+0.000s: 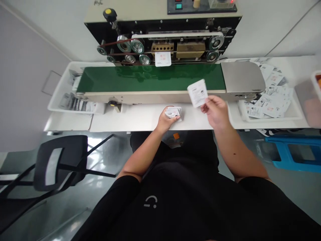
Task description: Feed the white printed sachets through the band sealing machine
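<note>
My left hand [165,121] is closed around a small stack of white printed sachets [175,113], low over the white table in front of the machine. Between the thumb and fingers of my right hand [217,110] is a single white sachet [197,93], raised over the front edge of the green conveyor belt [110,78]. Another white sachet [163,59] with a reddish print sits at the sealing machine's [190,50] rollers, its lower part hanging over the belt.
At the right stands a white tray [283,115] heaped with loose sachets. A white bin [51,100] at the left holds rows of them. A metal plate [243,77] ends the conveyor. A black chair [62,160] and a blue stool [288,152] stand on the floor.
</note>
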`<state>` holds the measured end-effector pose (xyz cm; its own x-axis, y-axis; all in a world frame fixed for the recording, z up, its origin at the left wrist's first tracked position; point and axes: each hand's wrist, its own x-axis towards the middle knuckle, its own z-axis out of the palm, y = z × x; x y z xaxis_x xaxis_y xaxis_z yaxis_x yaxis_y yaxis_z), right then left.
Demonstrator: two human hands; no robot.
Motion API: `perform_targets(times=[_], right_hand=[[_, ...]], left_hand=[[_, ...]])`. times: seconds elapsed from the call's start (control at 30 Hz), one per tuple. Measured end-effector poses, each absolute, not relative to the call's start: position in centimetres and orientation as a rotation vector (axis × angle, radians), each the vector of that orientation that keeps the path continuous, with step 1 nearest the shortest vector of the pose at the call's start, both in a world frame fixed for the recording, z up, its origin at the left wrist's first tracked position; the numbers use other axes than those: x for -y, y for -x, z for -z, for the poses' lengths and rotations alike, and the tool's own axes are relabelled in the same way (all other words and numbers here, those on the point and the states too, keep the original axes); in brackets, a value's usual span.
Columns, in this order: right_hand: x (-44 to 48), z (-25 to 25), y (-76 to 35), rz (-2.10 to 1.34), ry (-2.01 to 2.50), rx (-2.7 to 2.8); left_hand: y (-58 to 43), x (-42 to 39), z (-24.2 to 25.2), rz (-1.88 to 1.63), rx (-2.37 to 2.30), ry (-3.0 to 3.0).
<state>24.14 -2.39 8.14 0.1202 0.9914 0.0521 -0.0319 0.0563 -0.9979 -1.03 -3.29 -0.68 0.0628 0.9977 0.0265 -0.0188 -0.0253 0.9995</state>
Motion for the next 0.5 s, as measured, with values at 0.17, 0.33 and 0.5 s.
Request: perform_targets(times=[0.17, 0.33, 0.5], right_hand=[[-3.6, -12.6, -30.3, -1.048, 1.15, 0.924], [-7.4, -16.6, -32.6, -1.052, 1.28, 0.709], [-8.8, -18.0, -31.4, -1.005, 1.338, 0.672]], left_hand=[[1.1, 3.3, 1.0, -1.18, -1.121, -1.242], [1.0, 3.3, 0.8, -1.193, -1.094, -1.199], [0.9, 3.5, 0.0, -1.195, -1.112, -1.144]])
